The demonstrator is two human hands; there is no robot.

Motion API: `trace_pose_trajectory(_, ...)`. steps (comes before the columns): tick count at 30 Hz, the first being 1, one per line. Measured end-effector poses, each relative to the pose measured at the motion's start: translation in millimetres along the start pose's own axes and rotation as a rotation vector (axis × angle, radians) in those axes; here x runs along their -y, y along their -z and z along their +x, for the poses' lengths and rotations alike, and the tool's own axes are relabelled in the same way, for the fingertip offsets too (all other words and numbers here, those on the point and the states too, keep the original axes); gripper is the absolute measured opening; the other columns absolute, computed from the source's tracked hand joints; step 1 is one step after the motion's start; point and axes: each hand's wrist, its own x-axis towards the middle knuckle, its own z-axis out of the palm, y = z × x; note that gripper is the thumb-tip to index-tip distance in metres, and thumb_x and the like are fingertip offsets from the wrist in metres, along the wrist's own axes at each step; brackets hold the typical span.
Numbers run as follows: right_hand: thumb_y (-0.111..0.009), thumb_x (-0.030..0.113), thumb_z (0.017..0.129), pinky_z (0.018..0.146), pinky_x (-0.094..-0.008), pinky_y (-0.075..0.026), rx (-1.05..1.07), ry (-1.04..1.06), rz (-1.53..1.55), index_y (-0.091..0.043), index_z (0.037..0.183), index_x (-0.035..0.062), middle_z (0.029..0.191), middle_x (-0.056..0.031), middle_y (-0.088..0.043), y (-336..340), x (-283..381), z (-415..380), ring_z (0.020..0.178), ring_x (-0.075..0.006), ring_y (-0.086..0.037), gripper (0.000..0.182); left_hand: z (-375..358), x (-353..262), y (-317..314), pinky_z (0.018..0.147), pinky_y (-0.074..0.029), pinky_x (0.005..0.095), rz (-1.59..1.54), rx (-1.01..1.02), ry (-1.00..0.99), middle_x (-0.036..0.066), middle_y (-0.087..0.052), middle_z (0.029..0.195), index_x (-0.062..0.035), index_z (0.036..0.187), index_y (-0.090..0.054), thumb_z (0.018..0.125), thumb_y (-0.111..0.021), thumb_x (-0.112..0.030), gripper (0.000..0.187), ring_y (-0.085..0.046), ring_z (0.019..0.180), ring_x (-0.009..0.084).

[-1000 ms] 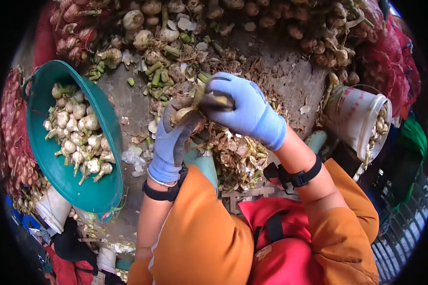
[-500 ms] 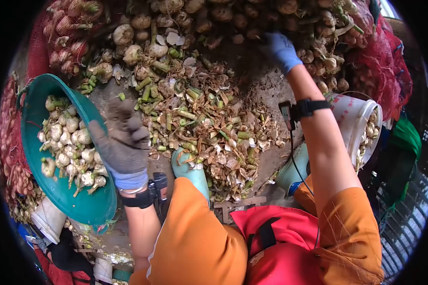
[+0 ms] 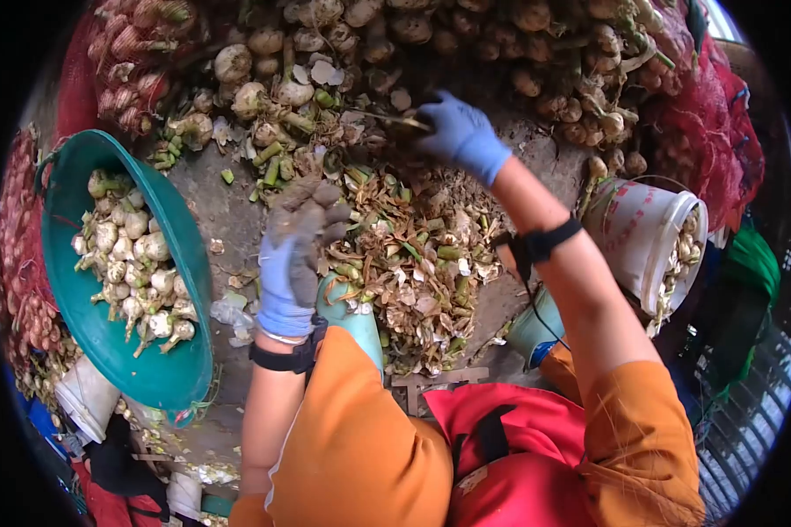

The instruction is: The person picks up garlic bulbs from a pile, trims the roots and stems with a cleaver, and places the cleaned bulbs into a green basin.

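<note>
My right hand (image 3: pixel 463 139), in a blue glove, is closed round a thin tool (image 3: pixel 404 121) that looks like a knife; its narrow blade points left over the trimmings. My left hand (image 3: pixel 297 250), in a soiled blue and grey glove, is over the left side of the pile of cut stalks and peel (image 3: pixel 413 255). Its fingers are loosely bent and apart, with nothing visible in them. Left of it, a tilted green basin (image 3: pixel 141 386) holds trimmed garlic bulbs (image 3: pixel 136 263). Untrimmed bulbs (image 3: pixel 413 26) are heaped beyond both hands.
A white bucket (image 3: pixel 637 233) with garlic lies tipped at the right, near red net sacks (image 3: pixel 712 123). More netted bulbs (image 3: pixel 31 255) are at the far left. Another white bucket (image 3: pixel 88 395) is at the lower left. My boots (image 3: pixel 351 321) flank the trimmings.
My left hand has moved right, from the basin's edge to the trimmings. My right hand has come back from the heap, down and left, and the thin tool now shows in it.
</note>
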Motion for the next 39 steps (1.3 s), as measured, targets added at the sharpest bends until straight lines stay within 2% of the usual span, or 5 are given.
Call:
trace_pose_trajectory(7, -0.074, 0.026, 0.074, 0.075, -0.0355, -0.052, 0.206, -0.219, 1.229, -0.066, 0.097, 0.0037, 0.104, -0.0113, -0.065, 13, 96, -81, 0.088, -0.0286, -0.065, 0.033, -7, 11, -15, 0.110, -0.035, 0.0353, 0.403, 0.091, -0.127, 0.012, -0.051, 0.134, -0.0045, 0.140, -0.040, 0.074, -0.079, -0.005, 0.077, -0.049, 0.124, 0.0222)
trace_pose_trajectory(23, -0.066, 0.021, 0.071, 0.073, -0.0427, -0.054, 0.019, -0.042, 0.097, -0.065, 0.088, 0.0117, 0.092, -0.0118, -0.064, -10, 70, -70, 0.087, -0.0344, -0.065, 0.019, -40, 2, -22, 0.090, -0.051, 0.0401, 1.209, 0.190, -0.706, 0.017, -0.059, 0.111, 0.0012, 0.123, -0.049, 0.075, -0.081, -0.022, 0.062, -0.062, 0.100, 0.0302)
trace_pose_trajectory(30, -0.065, 0.022, 0.082, 0.066, -0.0327, -0.050, 0.153, -0.300, 1.249, -0.067, 0.091, 0.0025, 0.082, -0.0098, -0.067, -6, 89, -75, 0.075, -0.0217, -0.066, 0.021, -12, 15, -32, 0.106, -0.042, 0.0384, 0.760, 0.062, -0.463, 0.016, -0.049, 0.137, -0.0026, 0.134, -0.046, 0.078, -0.079, -0.019, 0.066, -0.046, 0.129, 0.0247)
trace_pose_trajectory(37, -0.063, 0.031, 0.078, 0.080, -0.0421, -0.052, 0.379, -0.178, 0.005, -0.071, 0.097, 0.0140, 0.102, -0.0134, -0.065, 16, 2, -52, 0.093, -0.0331, -0.065, 0.027, -11, -19, 27, 0.068, -0.056, 0.0294, 0.828, -0.112, -0.580, 0.012, -0.064, 0.107, -0.0029, 0.122, -0.054, 0.086, -0.071, -0.016, 0.041, -0.067, 0.081, 0.0221)
trace_pose_trajectory(39, -0.064, 0.034, 0.078, 0.083, -0.0429, -0.051, 0.139, -0.200, -0.038, -0.070, 0.100, 0.0144, 0.111, -0.0153, -0.064, 37, -45, -52, 0.098, -0.0348, -0.063, 0.030, -28, -78, 6, 0.055, -0.054, 0.0259, -0.246, 0.171, -0.283, 0.010, -0.063, 0.102, -0.0053, 0.126, -0.054, 0.096, -0.054, -0.037, 0.043, -0.061, 0.068, 0.0107)
